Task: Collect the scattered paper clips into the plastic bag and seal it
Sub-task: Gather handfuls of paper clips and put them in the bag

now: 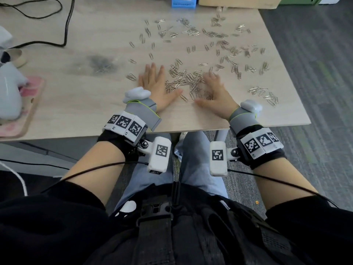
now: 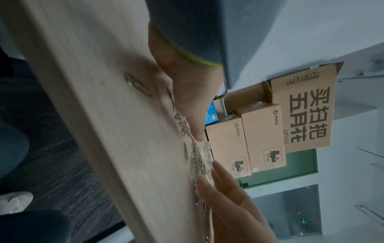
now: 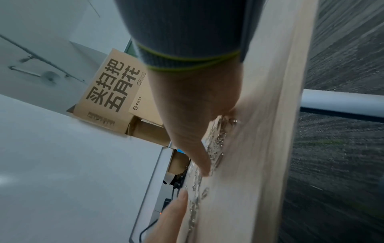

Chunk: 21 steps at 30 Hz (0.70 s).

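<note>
Both hands are lying palm-down near the surface's [image 1: 76, 96] front edge. The left hand [image 1: 158, 87] and right hand [image 1: 214, 92] are flanking a heap of paper clips [image 1: 183, 79], each grip apart, fingers flat. More clips are lying scattered toward the far right corner.

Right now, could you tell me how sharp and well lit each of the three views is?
Head view: evenly lit and sharp; single paper clips show, as do the left hand and right hand flat on the table, whose edges bow. Left wrist view: dim, motion-smeared, clips a grey streak. Right wrist view: dim, blurred, with glints on the clips.
</note>
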### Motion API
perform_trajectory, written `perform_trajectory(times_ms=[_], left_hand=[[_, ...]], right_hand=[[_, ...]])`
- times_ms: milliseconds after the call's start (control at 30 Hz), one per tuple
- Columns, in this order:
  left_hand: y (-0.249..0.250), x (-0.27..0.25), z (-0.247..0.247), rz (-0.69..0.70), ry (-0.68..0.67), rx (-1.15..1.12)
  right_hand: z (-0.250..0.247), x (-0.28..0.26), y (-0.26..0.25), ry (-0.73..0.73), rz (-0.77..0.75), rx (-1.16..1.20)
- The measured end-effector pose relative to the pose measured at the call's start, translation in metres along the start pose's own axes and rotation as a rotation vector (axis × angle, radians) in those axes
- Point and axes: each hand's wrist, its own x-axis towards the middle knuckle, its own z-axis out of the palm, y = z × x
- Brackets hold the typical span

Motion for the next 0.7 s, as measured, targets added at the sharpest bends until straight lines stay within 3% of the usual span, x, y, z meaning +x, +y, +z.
perform_trajectory(times_ms=[100, 200, 333, 500, 700], left_hand=[[-0.013, -0.004, -0.003, -0.118, 0.034, 0.021], [-0.017, -0.01, 0.0, -0.171, 0.006, 0.07], [-0.006, -0.01, 0.005, -0.074, -0.059, 0.122], [0.013, -0.012, 0.012, 0.074, -0.132, 0.129], [-0.001, -0.008, -0.017, 0.16, -0.126, -0.192]], right_hand=[[-0.005, -0.005, 0.005, 0.053, 0.137, -0.01], [-0.006, -0.01, 0.01, -0.03, 0.252, -0.143], [0.002, -0.014, 0.008, -0.128, 0.27, -0.364], [0.008, -0.009, 0.005, -0.173, 0.232, -0.413], [0.015, 0.006, -0.005, -0.151, 0.197, -0.424]])
